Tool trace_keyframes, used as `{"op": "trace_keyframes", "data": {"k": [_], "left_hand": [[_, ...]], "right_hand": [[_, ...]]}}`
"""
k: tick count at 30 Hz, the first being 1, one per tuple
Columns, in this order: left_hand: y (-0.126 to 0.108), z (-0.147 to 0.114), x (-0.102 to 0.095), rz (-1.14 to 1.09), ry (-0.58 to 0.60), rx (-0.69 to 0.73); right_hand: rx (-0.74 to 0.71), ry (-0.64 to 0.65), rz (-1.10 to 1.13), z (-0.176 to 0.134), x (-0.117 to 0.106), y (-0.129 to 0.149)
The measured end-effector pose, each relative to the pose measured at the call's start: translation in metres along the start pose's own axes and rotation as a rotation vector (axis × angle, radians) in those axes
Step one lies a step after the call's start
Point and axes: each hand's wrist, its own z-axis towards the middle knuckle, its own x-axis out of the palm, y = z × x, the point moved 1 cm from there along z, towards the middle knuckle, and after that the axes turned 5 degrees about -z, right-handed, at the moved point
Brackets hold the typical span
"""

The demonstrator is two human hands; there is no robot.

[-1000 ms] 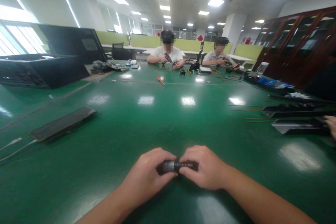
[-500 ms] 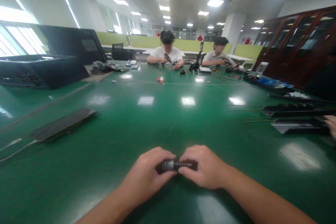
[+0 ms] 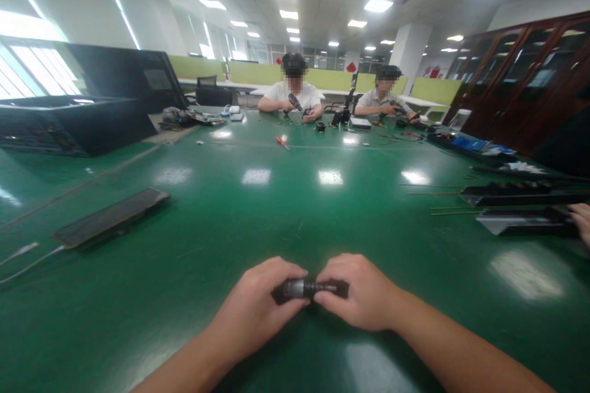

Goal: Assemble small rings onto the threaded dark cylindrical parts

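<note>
A small dark cylinder [image 3: 295, 288] with a greyish band and a thinner ribbed section lies sideways between my hands, close to the near side of the green table. Its exact kind is not clear. Around its thicker left end my left hand [image 3: 260, 298] is closed, thumb below and fingers above. My right hand [image 3: 362, 291] grips the ribbed right end in the same way. Both ends of the cylinder are partly hidden by the hands, and the fingertips nearly meet at the middle.
On the green table [image 3: 249, 221], a flat dark bar [image 3: 113, 218] with a white cable lies left. Black channel-shaped parts [image 3: 525, 220] lie right, touched by another person's hand [image 3: 581, 221]. A red screwdriver [image 3: 283, 143] lies farther back. Two people sit opposite, holding tools.
</note>
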Motion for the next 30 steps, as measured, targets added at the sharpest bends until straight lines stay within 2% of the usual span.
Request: {"op": "trace_keyframes", "data": {"k": [30], "left_hand": [[-0.0056, 0.0029, -0.0031, -0.006, -0.008, 0.013]], "right_hand": [[-0.013, -0.015, -0.038, -0.0005, -0.003, 0.0009]]}}
